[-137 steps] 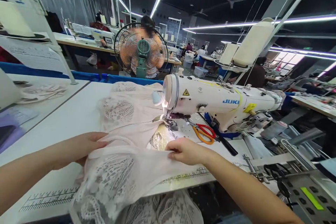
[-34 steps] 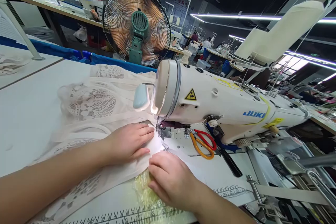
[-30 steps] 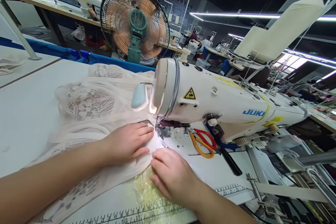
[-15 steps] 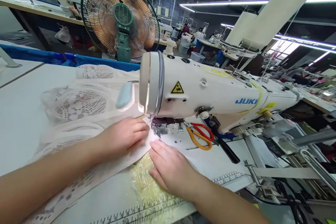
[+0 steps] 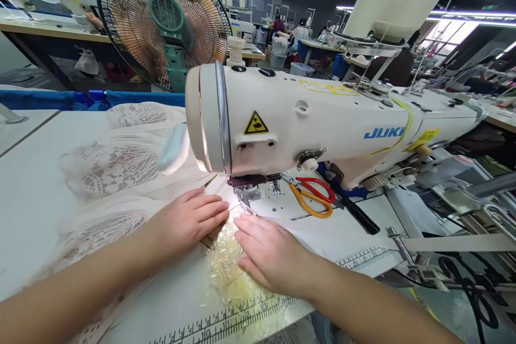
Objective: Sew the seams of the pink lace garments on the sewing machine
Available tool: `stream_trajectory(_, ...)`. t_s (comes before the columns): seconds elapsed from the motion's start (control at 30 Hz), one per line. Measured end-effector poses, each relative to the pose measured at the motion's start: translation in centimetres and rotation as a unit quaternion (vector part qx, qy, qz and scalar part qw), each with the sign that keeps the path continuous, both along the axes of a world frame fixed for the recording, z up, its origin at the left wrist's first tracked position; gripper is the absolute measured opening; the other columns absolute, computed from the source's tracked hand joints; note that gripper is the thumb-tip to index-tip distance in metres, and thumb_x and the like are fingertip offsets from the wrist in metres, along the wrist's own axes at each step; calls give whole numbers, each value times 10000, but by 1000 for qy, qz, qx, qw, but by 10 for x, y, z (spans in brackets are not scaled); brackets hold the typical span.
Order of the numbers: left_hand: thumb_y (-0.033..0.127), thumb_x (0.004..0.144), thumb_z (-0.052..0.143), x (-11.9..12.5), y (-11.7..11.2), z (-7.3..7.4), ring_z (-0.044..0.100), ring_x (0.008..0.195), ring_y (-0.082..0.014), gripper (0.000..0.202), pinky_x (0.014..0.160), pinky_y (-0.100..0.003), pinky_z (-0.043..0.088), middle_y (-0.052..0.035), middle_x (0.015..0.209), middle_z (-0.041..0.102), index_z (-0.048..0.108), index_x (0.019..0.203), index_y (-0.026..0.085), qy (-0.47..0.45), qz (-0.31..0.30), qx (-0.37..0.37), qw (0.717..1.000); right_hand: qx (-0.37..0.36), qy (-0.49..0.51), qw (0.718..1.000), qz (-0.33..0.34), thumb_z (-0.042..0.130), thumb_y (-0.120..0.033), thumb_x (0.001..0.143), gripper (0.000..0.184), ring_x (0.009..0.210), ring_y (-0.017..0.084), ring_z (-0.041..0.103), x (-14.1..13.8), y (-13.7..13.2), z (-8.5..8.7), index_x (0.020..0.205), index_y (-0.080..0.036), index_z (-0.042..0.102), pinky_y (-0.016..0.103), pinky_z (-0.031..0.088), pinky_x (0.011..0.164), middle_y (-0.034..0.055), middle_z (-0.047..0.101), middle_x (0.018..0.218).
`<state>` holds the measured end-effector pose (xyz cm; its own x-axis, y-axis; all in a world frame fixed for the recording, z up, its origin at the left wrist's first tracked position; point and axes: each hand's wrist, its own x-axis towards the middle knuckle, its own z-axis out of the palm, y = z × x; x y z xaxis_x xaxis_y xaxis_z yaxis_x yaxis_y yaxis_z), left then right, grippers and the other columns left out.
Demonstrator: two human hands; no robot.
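My left hand (image 5: 197, 219) lies flat on white lace-trimmed fabric (image 5: 121, 172), left of the sewing machine's needle area. Its fingers are stretched out and point at the presser foot (image 5: 242, 193). My right hand (image 5: 270, 250) rests just in front of the needle plate (image 5: 278, 201), fingers extended and thumb lower; whether cloth lies under the fingertips I cannot tell. Between the hands shows a shiny yellowish patch (image 5: 228, 263) on the table. The white sewing machine's head (image 5: 274, 118) stands over the work, its lamp lighting the stitching spot.
Scissors (image 5: 312, 199) with red and orange handles lie right of the needle plate, beside a black-handled tool (image 5: 360, 217). A printed ruler (image 5: 226, 325) runs along the table's front. A large fan (image 5: 167, 13) and thread cones (image 5: 371, 2) stand behind.
The view has shifted, so the machine appears larger and further left. The white fabric has moved back from between my hands, baring more of the yellowish patch. Both hands stay near the presser foot.
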<state>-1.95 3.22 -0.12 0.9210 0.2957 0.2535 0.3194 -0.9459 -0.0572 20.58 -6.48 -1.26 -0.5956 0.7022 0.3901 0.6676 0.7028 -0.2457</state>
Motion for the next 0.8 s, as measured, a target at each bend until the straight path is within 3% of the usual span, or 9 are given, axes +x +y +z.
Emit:
stream_trajectory(0.2, 136, 960, 280, 1, 21, -1, 520, 1197, -195, 432, 1111, -449, 275, -12, 1283, 623, 567, 1261, 255, 36, 11, 8, 999, -4, -7, 1000, 3, 510, -251, 899, 292, 1221, 291, 497, 1, 0, 3, 1061, -36, 624, 389, 443, 1041, 177, 585, 1259)
stream_trajectory(0.3, 136, 951, 310, 4, 21, 8, 499, 1220, -222, 413, 1108, -503, 273, -19, 1328, 588, 585, 1233, 260, 47, 27, 49, 997, -2, -3, 1000, 4, 535, -245, 884, 266, 1214, 289, 502, 1, 0, 1, 1031, -44, 631, 387, 436, 1047, 173, 593, 1243)
stream_trajectory(0.37, 130, 937, 300, 5, 6, 18, 550, 1144, -255, 409, 1000, -506, 399, -62, 1258, 630, 640, 1140, 236, 59, 59, 91, 992, -1, -2, 1000, 7, 557, -238, 871, 260, 1210, 288, 507, 2, 2, 0, 1031, -46, 629, 384, 433, 1050, 170, 596, 1238)
stream_trajectory(0.43, 118, 914, 253, -2, -22, 28, 641, 886, -261, 443, 733, -430, 517, -105, 988, 700, 687, 955, 200, 97, 141, 102, 980, -3, -1, 1000, 10, 572, -220, 860, 242, 1204, 290, 516, 2, 3, 2, 1019, -47, 628, 386, 437, 1045, 172, 598, 1232)
stream_trajectory(0.5, 146, 896, 221, -16, -56, 31, 609, 571, -239, 459, 488, -361, 469, -73, 670, 629, 659, 769, 198, 153, 245, 48, 956, -9, 4, 1000, 16, 571, -199, 854, 208, 1195, 298, 524, 2, 1, 8, 992, -53, 628, 407, 449, 1028, 180, 602, 1218)
stream_trajectory(0.57, 265, 899, 256, -35, -83, 29, 585, 470, -243, 423, 398, -337, 433, -53, 588, 583, 656, 775, 207, 188, 279, -26, 941, -17, 40, 999, 27, 549, -198, 863, 195, 1170, 291, 543, 1, -11, 16, 992, -72, 621, 426, 466, 1002, 182, 613, 1198)
stream_trajectory(0.63, 296, 893, 282, -52, -94, 23, 632, 542, -269, 419, 426, -357, 477, -82, 680, 632, 682, 947, 186, 185, 298, -31, 936, -52, 102, 991, 66, 526, -241, 893, 232, 1155, 246, 560, -1, -32, 20, 1058, -98, 605, 389, 470, 996, 165, 621, 1202)
stream_trajectory(0.73, 253, 921, 312, -69, -81, 19, 676, 772, -296, 419, 634, -428, 550, -148, 918, 687, 654, 1141, 154, 163, 335, 65, 926, -169, 116, 964, 167, 496, -296, 946, 229, 1048, 135, 633, -2, -72, 3, 1111, -207, 626, 226, 496, 926, 46, 678, 1129)
stream_trajectory(0.8, 251, 942, 349, -76, -63, 19, 657, 955, -327, 383, 778, -504, 531, -170, 1073, 681, 650, 1160, 161, 140, 361, 127, 913, -222, 55, 968, 107, 535, -320, 927, 169, 899, 132, 685, 2, -96, -21, 998, -328, 688, 200, 548, 781, -43, 716, 967)
